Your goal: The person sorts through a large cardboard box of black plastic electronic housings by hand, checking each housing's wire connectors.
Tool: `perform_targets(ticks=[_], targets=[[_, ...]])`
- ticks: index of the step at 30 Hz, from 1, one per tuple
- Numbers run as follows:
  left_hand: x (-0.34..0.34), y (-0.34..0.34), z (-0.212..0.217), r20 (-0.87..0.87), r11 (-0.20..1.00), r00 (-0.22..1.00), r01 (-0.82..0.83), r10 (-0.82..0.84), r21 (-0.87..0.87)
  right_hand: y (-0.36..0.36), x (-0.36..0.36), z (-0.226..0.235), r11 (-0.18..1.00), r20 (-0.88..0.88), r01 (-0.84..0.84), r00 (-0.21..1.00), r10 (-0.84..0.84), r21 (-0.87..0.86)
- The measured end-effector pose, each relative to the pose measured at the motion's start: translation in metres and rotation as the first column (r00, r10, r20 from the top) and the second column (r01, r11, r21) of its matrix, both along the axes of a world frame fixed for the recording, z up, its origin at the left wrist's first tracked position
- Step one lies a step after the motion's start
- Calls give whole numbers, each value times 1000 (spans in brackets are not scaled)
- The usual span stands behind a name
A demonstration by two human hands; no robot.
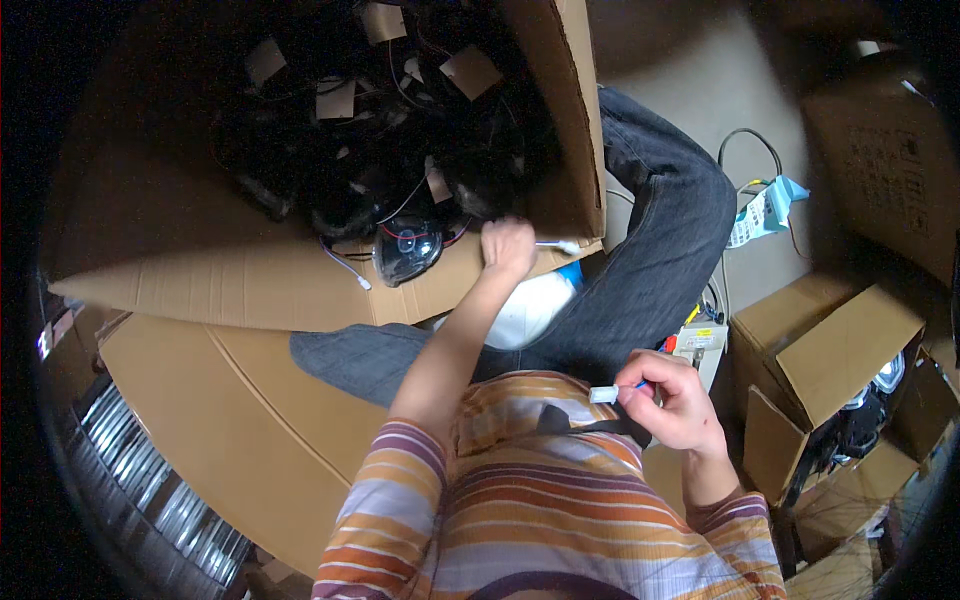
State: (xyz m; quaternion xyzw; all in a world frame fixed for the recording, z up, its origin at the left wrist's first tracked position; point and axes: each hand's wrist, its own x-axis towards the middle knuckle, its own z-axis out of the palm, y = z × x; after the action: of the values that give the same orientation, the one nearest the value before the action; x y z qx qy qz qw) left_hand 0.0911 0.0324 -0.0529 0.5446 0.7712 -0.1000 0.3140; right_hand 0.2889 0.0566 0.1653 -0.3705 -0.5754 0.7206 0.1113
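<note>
My right hand (675, 405), in front of my striped shirt, pinches a small white plug connector (603, 395) with blue wire at the fingers. My left hand (510, 247) is closed at the near edge of a large cardboard box (250, 285). A wire with a white connector (568, 246) sticks out on its right side, seemingly held in the fist. Left of that hand a clear-lensed lamp (407, 252) lies on the box edge, with red and blue wires running from it. Another wire end with a white plug (363, 283) hangs over the flap.
Dark lamp units with wires and cardboard tags (470, 72) fill the big box. Right of my jeans leg (670, 200) are cables, a blue-white packet (768, 212) and a light grey device (702, 345). A smaller open carton (850, 355) with lamps stands at right.
</note>
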Motion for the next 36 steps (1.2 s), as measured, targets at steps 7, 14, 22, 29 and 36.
perform_targets(ticks=[7, 14, 22, 29, 36], targets=[[-28, -16, 48, 76, 760, 979, 96, -187, 643, -2, -10, -2, 999, -2, -43, 999, 43, 21], [-22, -22, 106, 685, 875, 726, -368, 59, 315, -9, -20, 4, 996, 11, -92, 996, 92, 4], [-18, -39, 170, 677, 841, 716, -250, -173, 480, -15, -25, 4, 999, 57, -48, 997, 47, 7], [-19, -60, 188, 435, 805, 836, 13, -334, 594, -21, -38, 9, 997, 88, 82, 993, -81, -3], [-17, -70, 188, 357, 774, 868, 47, -344, 632, -26, -43, 12, 988, 184, 48, 980, -76, 150]])
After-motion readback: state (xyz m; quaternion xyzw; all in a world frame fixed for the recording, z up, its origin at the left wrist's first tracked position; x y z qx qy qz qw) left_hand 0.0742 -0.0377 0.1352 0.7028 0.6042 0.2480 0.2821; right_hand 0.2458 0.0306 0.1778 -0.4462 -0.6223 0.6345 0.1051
